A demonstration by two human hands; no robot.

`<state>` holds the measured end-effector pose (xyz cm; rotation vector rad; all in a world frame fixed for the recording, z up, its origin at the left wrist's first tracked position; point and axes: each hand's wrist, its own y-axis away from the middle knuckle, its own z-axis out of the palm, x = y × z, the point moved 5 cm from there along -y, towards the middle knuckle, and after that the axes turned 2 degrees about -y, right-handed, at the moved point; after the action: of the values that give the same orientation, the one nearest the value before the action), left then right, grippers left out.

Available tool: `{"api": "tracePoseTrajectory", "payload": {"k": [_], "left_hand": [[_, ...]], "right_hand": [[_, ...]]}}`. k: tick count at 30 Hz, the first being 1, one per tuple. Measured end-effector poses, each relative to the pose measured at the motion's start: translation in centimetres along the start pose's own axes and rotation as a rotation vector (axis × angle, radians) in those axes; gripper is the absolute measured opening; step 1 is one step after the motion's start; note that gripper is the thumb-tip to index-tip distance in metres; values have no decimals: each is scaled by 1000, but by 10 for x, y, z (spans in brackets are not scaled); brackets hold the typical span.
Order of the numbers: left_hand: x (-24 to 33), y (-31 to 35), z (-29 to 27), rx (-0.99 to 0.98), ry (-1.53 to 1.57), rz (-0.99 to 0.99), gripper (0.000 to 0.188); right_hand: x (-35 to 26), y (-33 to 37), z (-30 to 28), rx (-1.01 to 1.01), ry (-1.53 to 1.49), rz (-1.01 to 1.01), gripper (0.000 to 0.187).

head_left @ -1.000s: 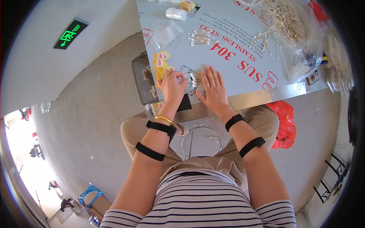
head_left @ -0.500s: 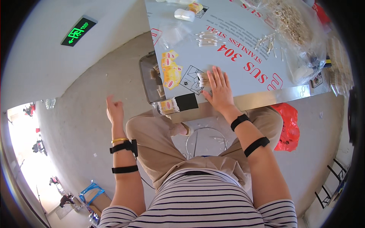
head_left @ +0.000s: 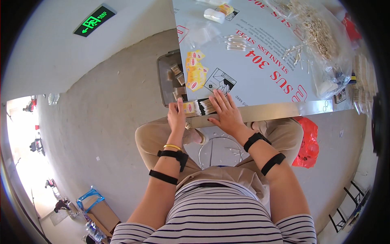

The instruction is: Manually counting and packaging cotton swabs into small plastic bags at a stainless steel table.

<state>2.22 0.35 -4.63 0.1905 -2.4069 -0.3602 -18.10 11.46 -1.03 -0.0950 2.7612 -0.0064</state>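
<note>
At the table's near left corner lies a row of cotton swabs (head_left: 194, 113) with a yellow-and-white label card (head_left: 189, 107). A black strip (head_left: 201, 108) shows between it and a second group of swabs (head_left: 209, 105). My left hand (head_left: 176, 118) is at the row's left end, fingers bent and closed around that edge; the fingertips are partly hidden. My right hand (head_left: 226, 114) lies flat with fingers stretched out, pressing on the second group and covering its right end. Several yellow label cards (head_left: 196, 73) lie just beyond on the table.
A grey bin (head_left: 165, 91) holding small swab bundles is beside the table's left edge. Farther back on the film-covered table (head_left: 268, 61) are loose swabs (head_left: 237, 42), a white container (head_left: 214, 16) and a big clear bag of swabs (head_left: 321, 36). A red bag (head_left: 304, 142) hangs below right.
My left hand has moved right, from over the floor to the labelled row's end. My right hand has slid its swabs nearer and left, onto the black strip.
</note>
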Motion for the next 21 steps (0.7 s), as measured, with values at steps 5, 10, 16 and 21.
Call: {"api": "tracePoseTrajectory", "payload": {"k": [5,10,16,21], "left_hand": [[-7,-3,10,7,168,42,61],[-20,-7,27,-80,551,-57,56],[-21,-3,37,-60,753,-152,55],[-13,-2,29,-7,656,-88,54]], "right_hand": [[-7,-2,2,-10,28,45,88],[-11,-3,5,1,-14,61,89],[-22,-9,9,20,-26,78,91],[-35,-16,18,-5,-33,45,90]]}}
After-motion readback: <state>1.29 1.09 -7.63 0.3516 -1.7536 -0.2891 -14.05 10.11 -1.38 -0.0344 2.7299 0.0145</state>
